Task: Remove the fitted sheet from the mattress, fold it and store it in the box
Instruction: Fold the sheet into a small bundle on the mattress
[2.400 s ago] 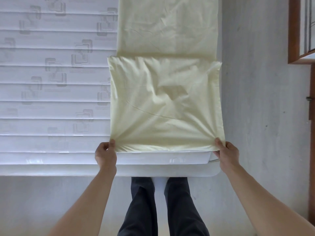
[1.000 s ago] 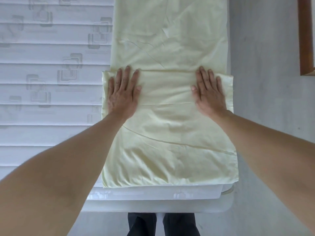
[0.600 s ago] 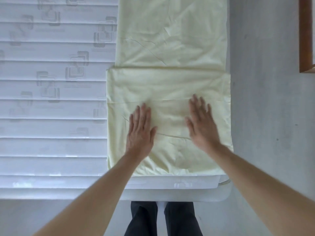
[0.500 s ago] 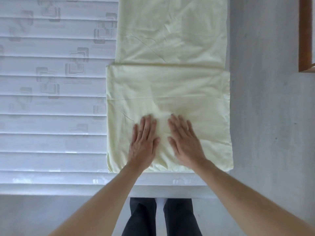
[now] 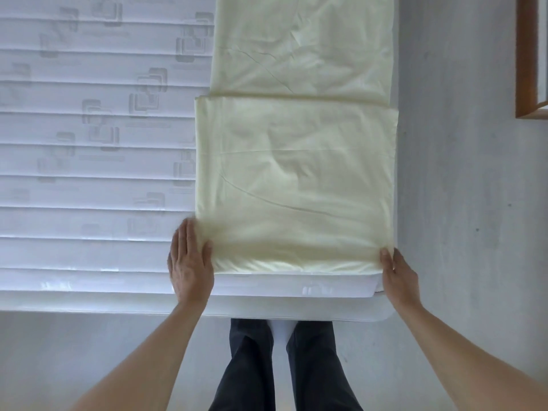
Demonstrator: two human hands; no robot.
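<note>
Half a second ago both hands lay flat, side by side, on the middle of the folded part of the fitted sheet (image 5: 296, 185); now they have parted to its two near corners. The left hand (image 5: 189, 262) lies at the near left corner with fingers straight and close together, the thumb against the cloth edge; the corner there is blurred, so I cannot tell whether the fingers slip under it or only touch it. The right hand (image 5: 398, 274) is at the near right corner, its thumb on the cloth, the other fingers hidden beneath the hand or the sheet, so the grip looks like a pinch though I cannot be sure. The pale yellow sheet lies on the right-hand strip of the white mattress (image 5: 89, 173), a long band running straight away from the person, its long axis from the near edge of the mattress to the far end, where it is cut off by the top of the view. The near part is doubled over, its upper fold line crossing the band, and it sits a little wider than the single layer beyond. Below the near edge of the mattress stand the person's dark trousers (image 5: 278, 366), and a wooden frame (image 5: 526, 69), cut off, stands well to the right of the sheet on the grey floor (image 5: 462, 203).
</note>
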